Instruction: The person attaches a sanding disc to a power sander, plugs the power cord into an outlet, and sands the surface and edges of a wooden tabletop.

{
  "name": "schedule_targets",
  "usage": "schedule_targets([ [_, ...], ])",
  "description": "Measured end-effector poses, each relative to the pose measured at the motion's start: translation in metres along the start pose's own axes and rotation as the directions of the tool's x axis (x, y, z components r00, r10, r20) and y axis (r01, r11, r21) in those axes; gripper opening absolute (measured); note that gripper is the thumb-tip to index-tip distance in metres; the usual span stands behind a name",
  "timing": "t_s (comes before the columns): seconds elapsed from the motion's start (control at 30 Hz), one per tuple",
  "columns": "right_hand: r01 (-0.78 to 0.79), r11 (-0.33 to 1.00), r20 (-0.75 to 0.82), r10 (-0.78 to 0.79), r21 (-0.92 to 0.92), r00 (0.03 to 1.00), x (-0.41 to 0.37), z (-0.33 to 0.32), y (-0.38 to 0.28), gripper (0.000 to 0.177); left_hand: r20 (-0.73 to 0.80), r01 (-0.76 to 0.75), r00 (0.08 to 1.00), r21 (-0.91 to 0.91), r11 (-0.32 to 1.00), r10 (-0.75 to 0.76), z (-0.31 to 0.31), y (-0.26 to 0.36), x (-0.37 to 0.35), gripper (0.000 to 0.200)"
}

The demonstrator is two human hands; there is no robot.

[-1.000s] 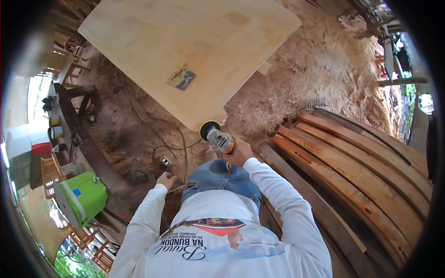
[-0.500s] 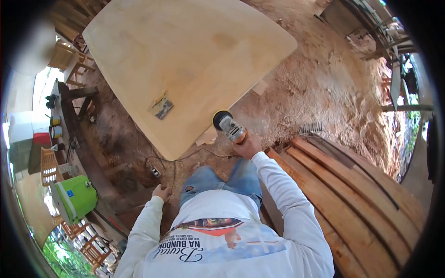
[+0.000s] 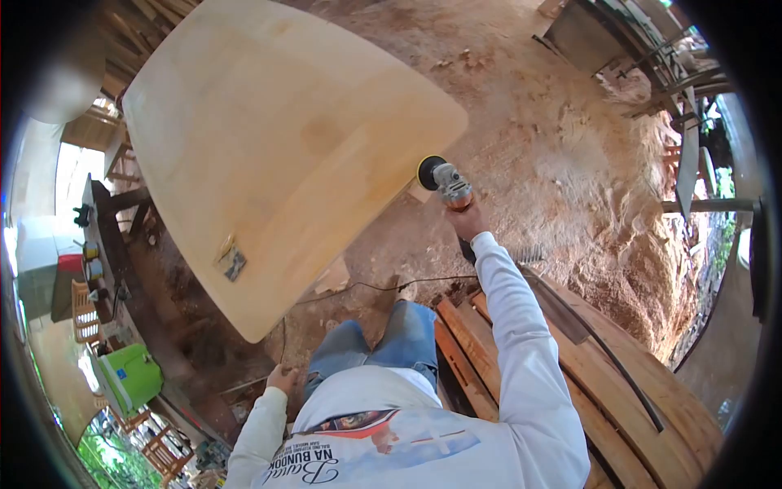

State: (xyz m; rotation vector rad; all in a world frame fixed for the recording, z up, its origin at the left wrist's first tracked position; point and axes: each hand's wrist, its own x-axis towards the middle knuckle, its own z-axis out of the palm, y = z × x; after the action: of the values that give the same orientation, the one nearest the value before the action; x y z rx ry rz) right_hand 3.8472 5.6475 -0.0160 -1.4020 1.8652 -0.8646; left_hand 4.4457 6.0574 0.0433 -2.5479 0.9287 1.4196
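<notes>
My right hand [image 3: 468,222] is closed around the body of an angle grinder [image 3: 453,186], which carries a round black pad with a yellow rim. The pad sits tilted against the right edge of a large pale wooden panel [image 3: 269,122] with rounded corners. My left hand [image 3: 283,379] hangs low beside my left thigh, fingers loosely bent and partly apart, with no tool visible in it. A dark cord passes close to that hand. On the panel's near left part lies a small worn piece of sandpaper or printed sheet [image 3: 231,259].
Long wooden planks [image 3: 603,383] are stacked at my right. A cord [image 3: 383,283] crosses the dusty ground [image 3: 554,147] before my feet. A green cooler box [image 3: 132,379] and a dark bench [image 3: 114,236] stand left. Scrap boards [image 3: 595,41] lean at the far right.
My right hand has carried the grinder farther along the panel's right edge, away from me. I have stepped or leaned rightward, so the panel appears shifted left. My left hand stays low.
</notes>
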Motion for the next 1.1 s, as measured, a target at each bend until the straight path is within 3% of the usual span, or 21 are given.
schedule_targets([
  [0.1,-0.080,0.993,0.017,0.079,0.088,0.997,0.037,-0.041,-0.013,0.065,-0.043,-0.009,0.999,0.056,0.998,0.011,-0.001,0.012,-0.006,0.051],
  [0.13,-0.100,0.995,0.002,0.100,0.024,0.995,0.054,-0.047,-0.003,0.063,-0.062,-0.017,0.998,0.094,0.995,0.023,-0.003,0.020,-0.008,0.050],
  [0.23,-0.134,0.989,-0.046,0.137,0.067,0.990,0.095,-0.061,0.018,0.050,-0.017,0.036,0.999,-0.054,0.998,-0.037,-0.008,0.059,-0.029,0.043],
  [0.27,-0.151,0.982,-0.086,0.161,0.115,0.983,0.103,-0.069,0.013,0.055,-0.018,0.045,0.999,-0.092,0.995,-0.046,-0.005,0.058,-0.027,0.042],
  [0.37,-0.178,0.961,-0.100,0.202,0.213,0.974,0.139,-0.074,0.057,0.051,-0.011,0.050,0.999,-0.180,0.982,-0.053,0.002,0.050,-0.025,0.041],
  [0.43,-0.250,0.945,-0.052,0.266,0.209,0.963,0.142,-0.080,0.051,0.045,0.010,0.026,1.000,-0.203,0.979,-0.025,0.006,0.036,-0.022,0.040],
  [0.53,-0.207,0.973,-0.042,0.212,0.101,0.976,0.124,-0.085,0.014,0.040,-0.062,-0.087,0.994,-0.004,0.996,0.087,0.023,-0.026,0.017,0.039],
  [0.63,-0.227,0.944,0.068,0.217,0.239,0.974,0.083,-0.072,-0.019,0.040,-0.071,-0.069,0.995,-0.027,0.997,0.067,0.017,-0.014,0.003,0.041],
  [0.77,-0.119,0.972,0.061,0.109,0.200,0.992,0.021,-0.030,-0.021,0.052,-0.008,0.044,0.999,-0.083,0.996,-0.045,0.000,0.024,-0.017,0.049],
  [0.8,-0.017,0.987,0.048,0.010,0.158,0.999,0.006,-0.015,-0.015,0.054,0.013,0.066,0.998,-0.078,0.995,-0.066,-0.006,0.031,-0.025,0.049],
  [0.9,0.048,0.999,0.067,-0.049,0.026,0.997,-0.059,0.032,-0.035,0.057,-0.032,0.009,0.999,-0.043,0.999,-0.010,0.005,-0.019,0.001,0.048],
  [1.0,0.062,0.996,0.076,-0.067,0.067,0.995,-0.136,0.082,-0.067,0.058,-0.004,0.020,1.000,-0.114,0.993,-0.020,0.001,-0.047,0.004,0.050],
  [1.1,0.114,0.985,0.197,-0.138,0.131,0.971,-0.203,0.144,-0.062,0.061,-0.019,-0.016,1.000,-0.132,0.991,0.013,-0.021,-0.064,-0.002,0.050],
])
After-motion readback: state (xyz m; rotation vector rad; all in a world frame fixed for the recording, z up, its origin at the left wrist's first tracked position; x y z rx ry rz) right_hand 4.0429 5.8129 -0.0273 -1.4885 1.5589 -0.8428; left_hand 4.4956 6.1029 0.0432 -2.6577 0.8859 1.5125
